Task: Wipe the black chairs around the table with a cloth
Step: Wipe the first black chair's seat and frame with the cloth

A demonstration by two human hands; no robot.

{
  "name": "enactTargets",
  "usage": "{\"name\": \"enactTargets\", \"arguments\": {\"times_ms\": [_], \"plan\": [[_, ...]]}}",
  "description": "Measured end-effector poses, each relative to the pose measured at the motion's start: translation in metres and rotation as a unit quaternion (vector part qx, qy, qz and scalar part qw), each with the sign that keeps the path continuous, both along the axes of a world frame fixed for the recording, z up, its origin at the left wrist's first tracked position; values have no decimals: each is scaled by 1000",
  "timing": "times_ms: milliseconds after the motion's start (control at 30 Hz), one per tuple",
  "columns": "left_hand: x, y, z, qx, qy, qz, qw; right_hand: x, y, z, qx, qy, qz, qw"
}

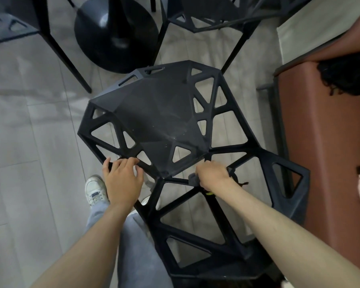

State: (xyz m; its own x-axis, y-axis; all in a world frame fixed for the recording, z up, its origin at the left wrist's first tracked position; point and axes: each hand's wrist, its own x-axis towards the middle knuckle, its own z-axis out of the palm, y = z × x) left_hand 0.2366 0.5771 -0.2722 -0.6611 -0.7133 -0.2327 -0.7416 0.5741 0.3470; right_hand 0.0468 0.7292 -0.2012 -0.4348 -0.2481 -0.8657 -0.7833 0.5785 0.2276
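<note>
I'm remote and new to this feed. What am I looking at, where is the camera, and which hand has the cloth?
There is no machine here: one camera, worn on a person's head, looks down at their two bare arms. Below stands a black chair with triangular cut-outs, on a pale tiled floor. The left hand rests on the chair's frame, fingers fairly straight. The right hand grips a dark grey cloth against the frame where seat meets back. Beyond are a round black table base, more black chairs and a brown bench on the right.
</note>
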Motion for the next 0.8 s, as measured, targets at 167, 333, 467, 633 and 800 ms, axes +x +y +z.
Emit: {"name": "enactTargets", "arguments": {"times_ms": [167, 333, 467, 633, 800], "plan": [[0, 0, -1, 0, 15, 5, 1000, 29, -31, -52, -100, -42, -59, 992], [2, 1, -8, -9, 18, 0, 1000, 51, -58, -86, -121, -32, -35, 992], [4, 1, -8, -10, 20, -2, 1000, 39, -34, -68, -124, -62, -28, 990], [2, 0, -3, -12, 0, -9, 1000, 3, -4, -5, -66, -61, -30, 996], [-1, -2, 2, -14, -57, -54, 997, -10, 23, 26, -77, -59, -50, 994]]}}
